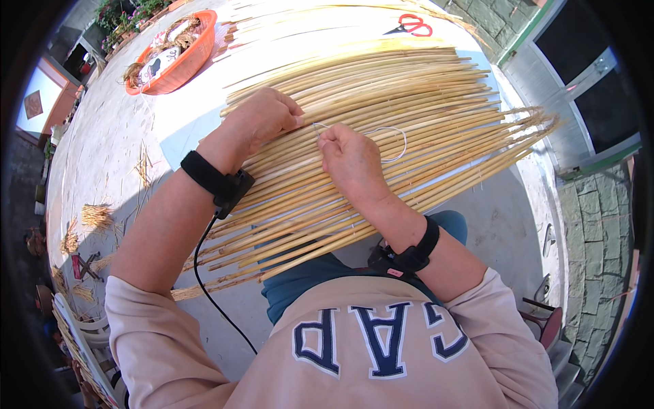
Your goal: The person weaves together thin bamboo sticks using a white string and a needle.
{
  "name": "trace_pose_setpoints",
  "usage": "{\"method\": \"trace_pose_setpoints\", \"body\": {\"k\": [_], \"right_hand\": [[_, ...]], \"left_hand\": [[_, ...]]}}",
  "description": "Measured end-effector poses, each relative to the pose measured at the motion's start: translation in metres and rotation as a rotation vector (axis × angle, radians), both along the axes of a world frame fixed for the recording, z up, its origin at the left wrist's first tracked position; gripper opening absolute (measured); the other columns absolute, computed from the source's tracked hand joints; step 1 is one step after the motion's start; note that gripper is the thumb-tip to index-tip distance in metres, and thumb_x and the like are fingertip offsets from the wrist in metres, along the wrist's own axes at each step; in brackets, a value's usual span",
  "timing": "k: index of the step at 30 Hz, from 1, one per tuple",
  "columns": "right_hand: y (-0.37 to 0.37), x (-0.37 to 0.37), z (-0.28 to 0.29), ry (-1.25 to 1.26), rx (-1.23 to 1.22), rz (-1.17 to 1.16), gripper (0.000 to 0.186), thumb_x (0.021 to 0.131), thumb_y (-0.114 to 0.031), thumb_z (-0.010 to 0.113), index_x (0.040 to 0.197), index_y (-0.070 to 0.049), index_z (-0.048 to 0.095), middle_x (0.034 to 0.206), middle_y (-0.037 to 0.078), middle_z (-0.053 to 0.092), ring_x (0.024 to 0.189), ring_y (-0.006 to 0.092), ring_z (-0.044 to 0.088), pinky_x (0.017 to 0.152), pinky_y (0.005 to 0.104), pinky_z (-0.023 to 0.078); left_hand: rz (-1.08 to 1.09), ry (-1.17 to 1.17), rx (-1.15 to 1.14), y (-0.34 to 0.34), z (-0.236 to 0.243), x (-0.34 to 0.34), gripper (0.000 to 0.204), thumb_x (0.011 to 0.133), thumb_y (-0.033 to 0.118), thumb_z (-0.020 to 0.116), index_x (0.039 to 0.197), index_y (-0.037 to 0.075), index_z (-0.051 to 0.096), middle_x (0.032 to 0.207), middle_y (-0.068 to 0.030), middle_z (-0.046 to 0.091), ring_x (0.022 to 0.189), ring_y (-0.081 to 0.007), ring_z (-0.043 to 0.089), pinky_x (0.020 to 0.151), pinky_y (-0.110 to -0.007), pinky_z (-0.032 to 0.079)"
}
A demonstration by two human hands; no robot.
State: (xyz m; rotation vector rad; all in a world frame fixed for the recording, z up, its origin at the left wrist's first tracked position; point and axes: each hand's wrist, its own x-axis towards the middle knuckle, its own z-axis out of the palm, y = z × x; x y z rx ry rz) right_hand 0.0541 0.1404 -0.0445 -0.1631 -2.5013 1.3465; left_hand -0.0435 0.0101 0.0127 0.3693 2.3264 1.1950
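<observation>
A wide fan of pale yellow straw stalks (pixel 409 102) lies across my lap and over a white table (pixel 184 116). My left hand (pixel 255 123) presses down on the stalks, fingers curled over them. Just to its right, my right hand (pixel 351 160) pinches a thin white thread (pixel 398 136) that loops over the stalks. Both wrists wear black bands, and a black cable runs down from the left one.
An orange basket (pixel 184 65) with straw scraps and small items stands at the table's far left. Red-handled scissors (pixel 412 26) lie at the far edge beside more stalks. Straw tufts litter the concrete floor (pixel 95 157) on the left. A stone wall rises on the right.
</observation>
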Motion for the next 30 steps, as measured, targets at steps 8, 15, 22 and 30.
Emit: {"method": "trace_pose_setpoints", "body": {"k": [8,15,22,30], "right_hand": [[0.000,0.000,0.000,0.026,-0.093,-0.040,0.014,0.078,-0.016,0.056,0.074,-0.003,0.059,0.067,0.017,0.059,0.068,0.0354,0.058,0.063,0.0421,0.045],[0.007,0.000,0.013,-0.182,-0.321,0.091,0.014,0.080,-0.014,0.054,0.078,-0.001,0.058,0.060,0.012,0.059,0.053,0.0206,0.060,0.055,0.0314,0.047],[0.008,0.001,0.019,-0.260,-0.295,0.136,0.015,0.085,-0.015,0.051,0.085,0.000,0.054,0.055,0.002,0.053,0.040,0.0059,0.044,0.035,0.0202,0.036],[0.005,0.003,0.018,-0.200,-0.284,0.118,0.014,0.086,-0.013,0.050,0.084,0.000,0.054,0.054,0.003,0.053,0.040,0.0065,0.044,0.034,0.0204,0.035]], "left_hand": [[-0.061,0.167,-0.045,0.001,-0.006,0.003,0.014,0.074,0.008,0.061,0.082,-0.003,0.065,0.068,-0.0012,0.059,0.061,-0.0076,0.049,0.057,-0.024,0.040],[-0.088,0.163,-0.123,-0.001,-0.008,0.002,0.014,0.078,0.012,0.059,0.083,0.000,0.063,0.065,0.0000,0.057,0.059,-0.0070,0.046,0.056,-0.025,0.039],[-0.091,0.089,-0.089,-0.002,-0.008,0.000,0.013,0.079,0.014,0.059,0.079,0.001,0.062,0.063,0.0015,0.054,0.058,-0.0068,0.044,0.054,-0.024,0.038],[-0.062,0.183,-0.092,-0.006,-0.005,0.007,0.016,0.077,0.015,0.061,0.080,0.000,0.062,0.064,-0.0011,0.056,0.061,-0.0088,0.047,0.057,-0.026,0.039]]}}
